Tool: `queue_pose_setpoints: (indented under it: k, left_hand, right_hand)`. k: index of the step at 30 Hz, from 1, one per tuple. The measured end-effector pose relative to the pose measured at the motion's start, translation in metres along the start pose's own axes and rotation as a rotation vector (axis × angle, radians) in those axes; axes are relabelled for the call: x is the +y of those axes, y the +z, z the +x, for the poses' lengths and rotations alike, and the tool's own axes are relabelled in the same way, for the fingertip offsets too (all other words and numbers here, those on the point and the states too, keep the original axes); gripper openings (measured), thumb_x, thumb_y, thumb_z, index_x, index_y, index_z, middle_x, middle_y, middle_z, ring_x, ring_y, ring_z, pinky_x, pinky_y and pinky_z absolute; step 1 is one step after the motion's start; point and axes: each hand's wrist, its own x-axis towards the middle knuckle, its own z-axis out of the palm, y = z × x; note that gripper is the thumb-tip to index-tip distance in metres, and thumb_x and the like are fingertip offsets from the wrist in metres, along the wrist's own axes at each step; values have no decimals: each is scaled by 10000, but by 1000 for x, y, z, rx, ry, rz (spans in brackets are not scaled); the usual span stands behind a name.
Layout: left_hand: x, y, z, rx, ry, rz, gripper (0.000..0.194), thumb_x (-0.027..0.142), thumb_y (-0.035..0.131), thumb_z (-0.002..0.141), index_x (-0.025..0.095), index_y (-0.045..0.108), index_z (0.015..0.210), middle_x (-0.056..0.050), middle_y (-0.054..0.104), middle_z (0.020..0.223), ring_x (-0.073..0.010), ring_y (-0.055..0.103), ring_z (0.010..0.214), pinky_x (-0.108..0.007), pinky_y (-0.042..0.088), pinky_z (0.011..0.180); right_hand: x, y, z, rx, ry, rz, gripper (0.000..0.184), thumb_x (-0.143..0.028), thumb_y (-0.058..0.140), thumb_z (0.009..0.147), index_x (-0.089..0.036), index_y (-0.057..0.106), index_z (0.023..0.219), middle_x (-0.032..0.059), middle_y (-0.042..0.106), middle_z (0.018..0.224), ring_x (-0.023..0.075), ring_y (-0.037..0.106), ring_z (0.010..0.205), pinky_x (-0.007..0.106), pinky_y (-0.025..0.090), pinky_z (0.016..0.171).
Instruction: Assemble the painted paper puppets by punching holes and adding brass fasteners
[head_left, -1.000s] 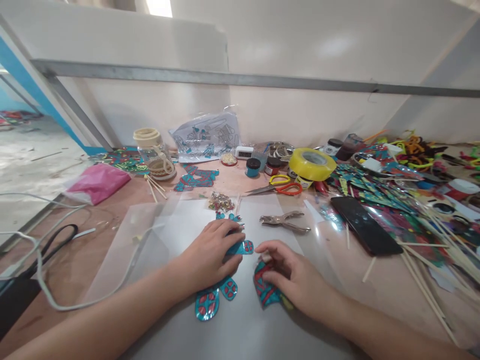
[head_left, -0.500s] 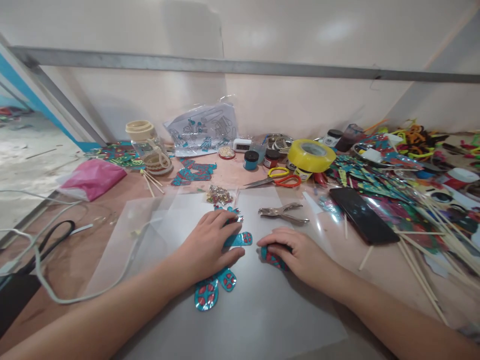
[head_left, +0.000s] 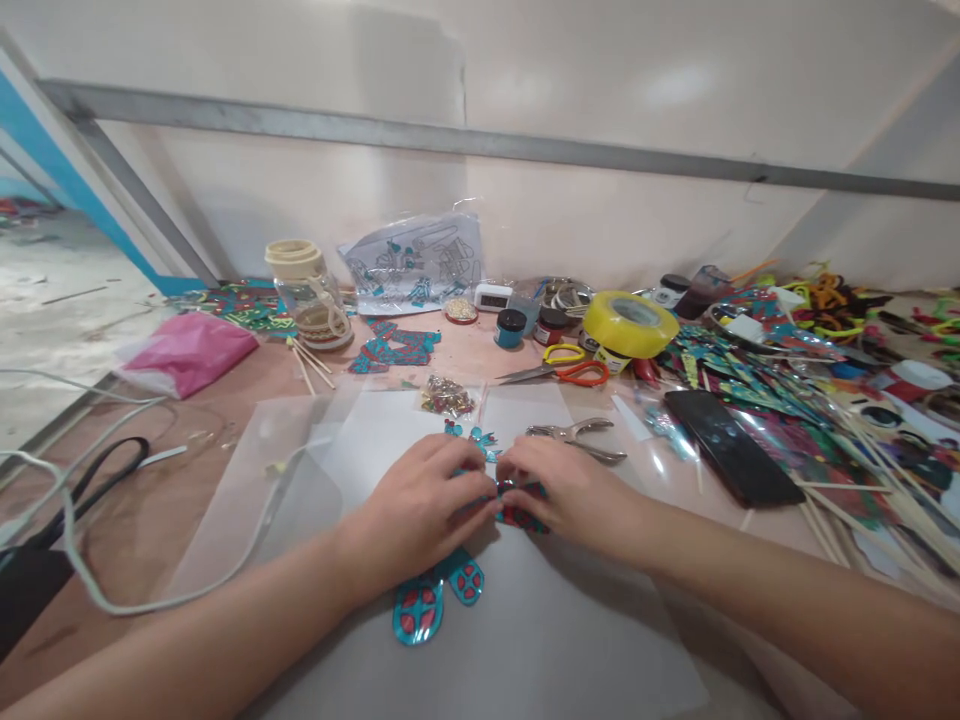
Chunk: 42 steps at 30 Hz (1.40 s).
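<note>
On the table (head_left: pixel 90 500) lies my pale sheet (head_left: pixel 540 640), bearing the blue-and-red cutout (head_left: pixel 418 611). My left hand (head_left: pixel 431 500) curls over the cutout; I cannot tell whether it grips. My right hand (head_left: pixel 566 490) pinches a small patterned piece (head_left: pixel 525 508) beside my left fingertips.
</note>
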Motion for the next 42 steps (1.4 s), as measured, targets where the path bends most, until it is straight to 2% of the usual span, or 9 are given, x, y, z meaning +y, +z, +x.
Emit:
queue_pose_setpoints:
  k: [2,5,7,11,14,21,28,32,42]
  left_hand:
    - [1,0,1,-28,33,7,153,299,525,967,242,664,999,-40,633,987,-200,564,926,-344,477,864]
    - [-7,-2,4,13,-46,30,188,312,524,967,237,669,1060,-51,637,1023,-207,573,974,-364,473,916]
    - [-21,-4,7,90,-152,104,218,311,521,965,219,663,1104,-73,634,1114,-233,569,1067,-414,444,991]
    - [-57,-8,11,76,-329,183,376,388,560,941,219,597,1275,-112,523,1396,-309,473,1295,-515,379,1090]
    - [-70,-7,12,-10,-354,110,401,423,538,951,245,593,1306,-101,491,1448,-291,466,1327,-501,380,1112]
    - [-63,-1,14,-48,-295,11,364,427,537,945,206,669,1203,-104,548,1388,-268,512,1286,-442,427,1101]
    - [-63,-1,13,-50,-305,20,334,418,543,939,200,694,1142,-112,568,1353,-279,519,1273,-458,437,1088]
    - [-63,-2,12,-64,-295,19,335,409,537,943,202,688,1158,-110,565,1358,-275,516,1274,-460,435,1089]
    - [-62,-2,13,-71,-289,30,304,382,523,953,199,693,1128,-118,553,1363,-273,505,1284,-469,423,1094]
  right_hand:
    - [12,-7,18,74,-83,-181,110,-168,597,906,-172,706,898,68,635,868,189,578,835,302,432,747]
    - [33,-19,49,203,42,-257,164,-197,595,921,-171,757,920,91,647,891,215,593,882,319,435,780]
    - [44,-20,67,177,135,-185,176,-205,611,911,-188,776,971,93,673,934,232,607,920,325,442,793]
    - [60,-4,84,168,147,-110,216,-240,599,924,-238,777,1046,63,674,914,208,625,866,306,455,770]
    - [64,10,85,208,124,-37,240,-262,591,936,-262,759,1106,40,623,854,176,608,792,278,450,726]
    - [60,18,90,210,41,-86,235,-176,560,948,-211,766,1056,34,568,801,166,574,774,268,416,709]
    - [66,20,87,256,76,-82,133,-197,673,887,-212,786,954,11,543,769,146,543,714,260,406,687]
    - [67,21,87,223,12,-93,194,-171,647,900,-250,768,1029,8,515,786,159,543,777,259,398,700]
    - [63,18,84,194,-22,-100,49,-178,650,885,-176,694,905,34,577,875,183,562,878,289,417,809]
